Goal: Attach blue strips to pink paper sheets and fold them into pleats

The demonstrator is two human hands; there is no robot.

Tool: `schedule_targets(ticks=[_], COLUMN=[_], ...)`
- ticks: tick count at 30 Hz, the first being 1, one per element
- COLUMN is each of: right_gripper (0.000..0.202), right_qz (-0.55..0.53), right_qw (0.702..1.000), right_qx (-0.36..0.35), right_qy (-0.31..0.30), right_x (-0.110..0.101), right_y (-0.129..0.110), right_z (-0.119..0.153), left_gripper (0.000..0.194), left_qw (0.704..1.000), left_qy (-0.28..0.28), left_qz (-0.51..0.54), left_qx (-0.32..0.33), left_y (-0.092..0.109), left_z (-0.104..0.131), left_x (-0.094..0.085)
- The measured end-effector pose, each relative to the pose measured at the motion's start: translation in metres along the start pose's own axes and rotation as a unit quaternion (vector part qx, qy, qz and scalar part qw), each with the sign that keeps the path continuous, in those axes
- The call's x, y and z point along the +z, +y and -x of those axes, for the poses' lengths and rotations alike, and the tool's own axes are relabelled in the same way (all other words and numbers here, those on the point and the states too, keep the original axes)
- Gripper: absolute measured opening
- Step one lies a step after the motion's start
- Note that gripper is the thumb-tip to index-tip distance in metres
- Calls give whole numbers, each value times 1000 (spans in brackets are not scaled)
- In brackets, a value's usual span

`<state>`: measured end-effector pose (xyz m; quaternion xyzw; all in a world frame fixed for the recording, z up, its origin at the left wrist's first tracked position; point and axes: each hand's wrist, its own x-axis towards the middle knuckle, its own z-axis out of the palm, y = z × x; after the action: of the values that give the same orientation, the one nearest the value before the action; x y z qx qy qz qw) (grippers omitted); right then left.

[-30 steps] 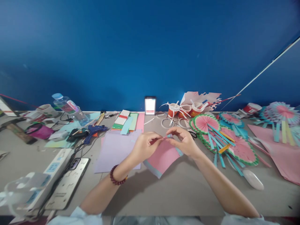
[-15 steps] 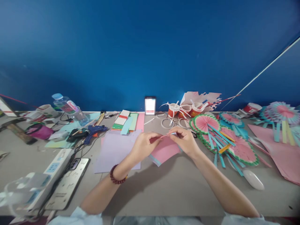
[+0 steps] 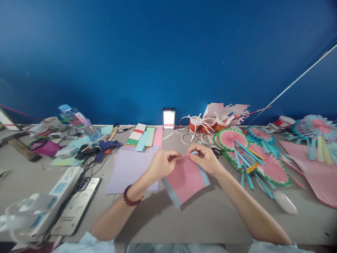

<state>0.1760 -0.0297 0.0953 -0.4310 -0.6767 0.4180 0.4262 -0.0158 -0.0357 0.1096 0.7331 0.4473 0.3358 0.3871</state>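
A pink sheet of paper (image 3: pixel 186 181) with light blue strips along its two sides hangs between my hands, tilted above the grey table. My left hand (image 3: pixel 163 162) pinches its top edge, thumb against fingers, and a bead bracelet circles that wrist. Close beside it, my right hand (image 3: pixel 204 159) pinches the same edge a little further right. The fingertips nearly meet, and the exact fold between them is too small to make out. Left of the hands lies a lavender sheet (image 3: pixel 126 172), flat on the table.
On the left are a power strip (image 3: pixel 61 189), a phone (image 3: pixel 76 207), a blue glue gun (image 3: pixel 104 149) and a tilted bottle (image 3: pixel 79 121). Rightward lie watermelon-patterned paper fans (image 3: pixel 275 167), scissors (image 3: pixel 217 152), a white mouse (image 3: pixel 284 202) and pink sheets (image 3: pixel 313 172). Red cups (image 3: pixel 195 123) stand behind.
The pink sheet now hangs lower and shows more of its face and both blue side strips. My right hand has shifted slightly, and both hands still pinch the top edge.
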Motion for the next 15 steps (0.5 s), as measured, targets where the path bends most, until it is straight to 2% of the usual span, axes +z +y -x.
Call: schedule_targets(ticks=[3, 9, 15], right_gripper=[15, 22, 23], right_qz=[-4, 4, 12], right_qw=[1000, 996, 997], right_qx=[24, 91, 67], right_qy=[-18, -14, 27], right_x=[0, 2, 1], right_y=[0, 3, 5], right_z=[-1, -1, -1], left_gripper=[19, 22, 26], left_qw=[1000, 999, 999], left_qy=[-8, -30, -49], left_qz=[6, 24, 11], left_qx=[-3, -3, 0], left_y=[-2, -7, -5], left_z=[0, -1, 0], left_x=[1, 2, -2])
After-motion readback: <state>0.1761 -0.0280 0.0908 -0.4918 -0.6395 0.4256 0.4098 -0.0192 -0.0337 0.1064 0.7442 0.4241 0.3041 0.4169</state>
